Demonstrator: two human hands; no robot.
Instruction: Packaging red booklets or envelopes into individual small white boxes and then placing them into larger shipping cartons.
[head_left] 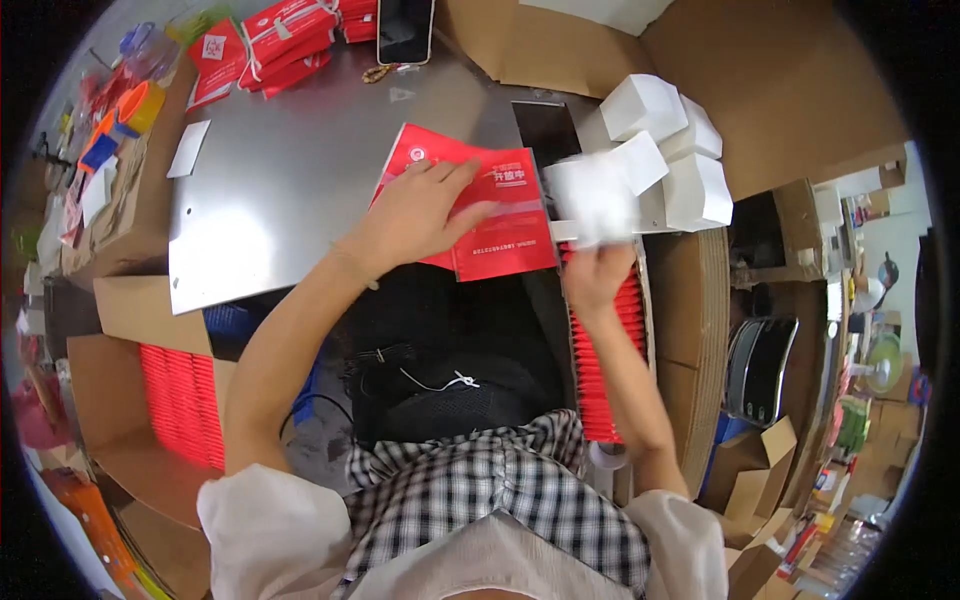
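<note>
The glossy red printed packet (505,250) lies on the grey metal bench (290,150) under the left hand (422,212), whose fingers are spread flat, pressing rather than gripping; it should handle as light, bendy and rather slippery (the surface shines), best taken by its outer edge. The right hand (597,280) meets a blurred white bundle (595,205); whether it grips, I cannot tell
</note>
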